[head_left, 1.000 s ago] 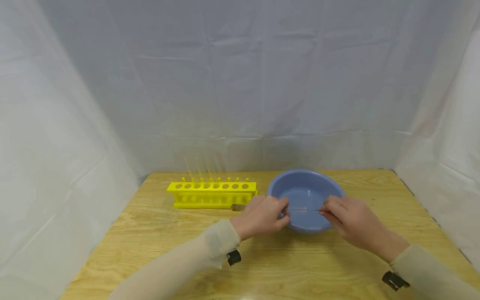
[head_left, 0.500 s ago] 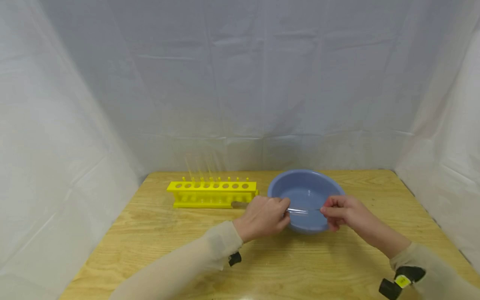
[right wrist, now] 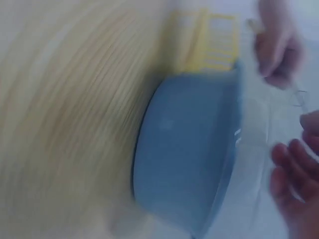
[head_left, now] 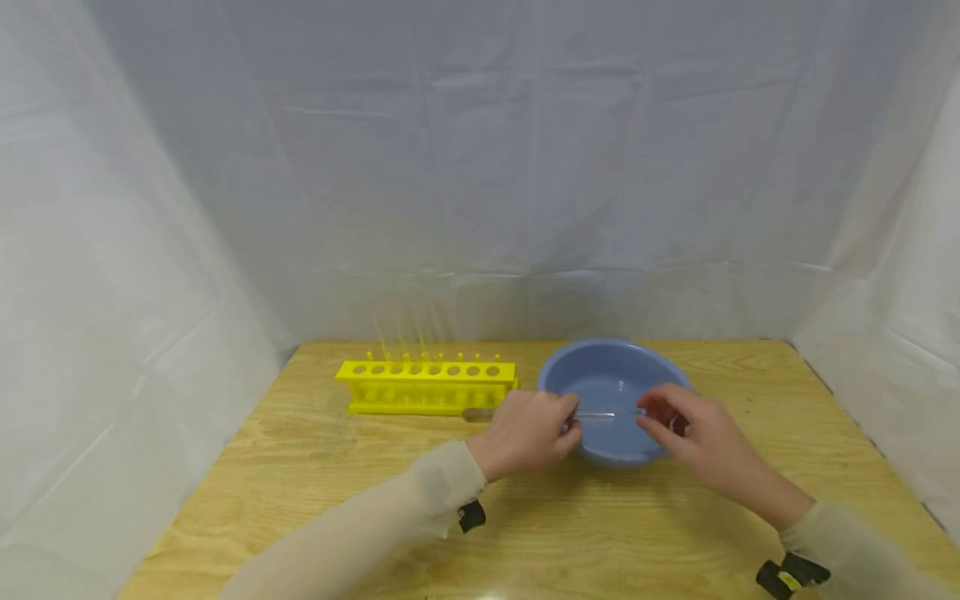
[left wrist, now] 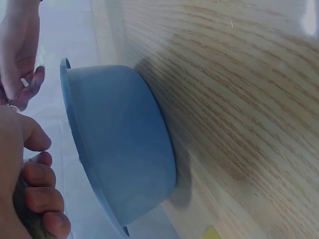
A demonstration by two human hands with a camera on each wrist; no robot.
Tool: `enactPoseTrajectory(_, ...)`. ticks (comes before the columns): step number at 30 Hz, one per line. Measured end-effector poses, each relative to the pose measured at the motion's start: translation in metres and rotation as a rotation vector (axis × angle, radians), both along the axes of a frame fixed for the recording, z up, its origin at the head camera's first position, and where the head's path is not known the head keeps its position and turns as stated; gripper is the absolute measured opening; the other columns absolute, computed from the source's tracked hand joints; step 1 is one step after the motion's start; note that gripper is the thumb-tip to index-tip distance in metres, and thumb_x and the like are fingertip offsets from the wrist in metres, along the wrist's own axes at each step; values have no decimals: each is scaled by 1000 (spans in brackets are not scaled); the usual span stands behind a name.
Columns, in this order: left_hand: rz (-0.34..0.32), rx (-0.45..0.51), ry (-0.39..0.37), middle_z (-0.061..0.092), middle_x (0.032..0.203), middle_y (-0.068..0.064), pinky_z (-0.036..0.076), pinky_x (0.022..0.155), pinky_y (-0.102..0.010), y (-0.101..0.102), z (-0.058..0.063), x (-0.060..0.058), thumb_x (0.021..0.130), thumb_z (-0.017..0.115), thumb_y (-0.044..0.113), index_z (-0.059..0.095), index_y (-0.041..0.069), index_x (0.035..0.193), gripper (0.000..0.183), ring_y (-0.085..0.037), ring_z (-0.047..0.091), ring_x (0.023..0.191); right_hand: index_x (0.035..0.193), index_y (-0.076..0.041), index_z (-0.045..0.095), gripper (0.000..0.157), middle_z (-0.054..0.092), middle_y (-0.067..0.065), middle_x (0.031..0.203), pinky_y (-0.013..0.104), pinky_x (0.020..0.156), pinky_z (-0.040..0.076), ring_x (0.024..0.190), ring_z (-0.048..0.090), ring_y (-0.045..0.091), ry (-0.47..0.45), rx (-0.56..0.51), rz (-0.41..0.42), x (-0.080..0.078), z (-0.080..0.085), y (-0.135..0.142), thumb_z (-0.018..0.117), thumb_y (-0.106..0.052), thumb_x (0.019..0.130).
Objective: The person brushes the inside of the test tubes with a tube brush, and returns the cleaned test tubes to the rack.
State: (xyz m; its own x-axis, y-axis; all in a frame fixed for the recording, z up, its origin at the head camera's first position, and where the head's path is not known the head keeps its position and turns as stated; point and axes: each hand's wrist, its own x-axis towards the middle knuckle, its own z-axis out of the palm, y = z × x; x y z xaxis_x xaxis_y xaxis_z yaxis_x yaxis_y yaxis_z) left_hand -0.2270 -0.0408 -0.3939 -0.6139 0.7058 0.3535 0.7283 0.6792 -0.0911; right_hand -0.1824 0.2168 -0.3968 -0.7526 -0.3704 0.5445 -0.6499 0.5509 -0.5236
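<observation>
My left hand point(head_left: 528, 429) grips a clear glass test tube point(head_left: 597, 417), held level over the blue basin point(head_left: 611, 360) with its mouth to the right. What looks like a test tube brush's grey-brown bristle end point(head_left: 477, 414) shows left of that hand, seemingly inside the tube; the fingers hide the middle. Out of the mouth runs a thin wire toward my right hand point(head_left: 701, 429), whose thumb and index fingertips are at its end. In the right wrist view the wire's loop point(right wrist: 301, 97) is beside the fingertips, though the view is blurred.
A yellow test tube rack point(head_left: 427, 372) stands left of the basin, with a few clear tubes standing in its left part. Both sit on a wooden table point(head_left: 600, 542). White sheeting point(head_left: 480, 183) encloses the back and sides.
My right hand has shifted slightly and turned at the wire's end, its fingers regripping there. The left hand and the tube have stayed nearly in place.
</observation>
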Motion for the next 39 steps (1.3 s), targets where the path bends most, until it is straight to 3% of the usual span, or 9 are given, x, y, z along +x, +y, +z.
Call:
enactPoseTrajectory(3,1,11,-24,42,57,10,26,37,-22,0,0,0,92,60,31,47,23,78,21,-6,39,44,96,-10,69,13,63,-7,84,18,58,48,67,56,2,432,163,-5,-3,-3,0,64,-22,100)
enactPoseTrajectory(7,-5,20,-44,42,57,11,25,37,-22,1,0,0,92,60,31,47,23,77,21,-5,38,44,94,-4,72,37,66,2,85,29,58,53,68,63,14,769,258,5,-5,0,0,48,-29,107)
enactPoseTrajectory(12,-16,20,-78,44,57,11,26,37,-21,1,1,1,92,61,31,48,24,77,21,-3,38,44,93,0,73,33,69,8,84,36,54,53,66,64,23,981,316,33,-4,7,1,49,-18,107)
enactPoseTrajectory(18,-27,15,-63,42,55,12,26,37,-20,1,2,2,92,61,30,48,23,76,21,-3,37,43,96,-1,74,33,68,10,84,37,53,49,67,62,24,1033,404,26,-3,6,6,45,-9,107)
enactPoseTrajectory(24,-38,21,19,40,55,12,23,37,-20,1,0,4,91,61,30,48,23,77,20,-3,34,41,93,-2,73,32,69,9,84,38,55,52,68,65,24,993,385,19,-6,0,6,46,-10,106)
enactPoseTrajectory(28,-44,21,74,39,56,12,20,37,-19,1,-1,4,91,61,30,49,23,79,19,-3,32,42,88,-5,71,33,67,4,80,35,54,53,64,63,18,859,289,13,-7,-2,3,49,-21,106)
enactPoseTrajectory(31,-46,16,92,39,57,12,20,37,-19,1,-2,3,91,61,30,50,23,79,18,-2,31,42,88,-9,70,29,62,-5,78,24,53,47,61,53,6,693,209,32,-6,-4,2,52,-24,105)
enactPoseTrajectory(34,-47,12,109,39,57,12,20,37,-19,1,-2,2,91,61,30,50,23,79,18,-2,31,42,88,-15,68,12,56,-12,76,14,54,39,61,43,-4,482,113,63,-3,-4,1,63,-12,99)
enactPoseTrajectory(39,-48,13,148,37,57,11,19,37,-20,2,0,3,90,62,30,50,21,78,19,-4,31,42,85,-18,64,20,52,-7,66,18,53,40,55,42,1,38,-67,57,5,0,0,67,0,94)
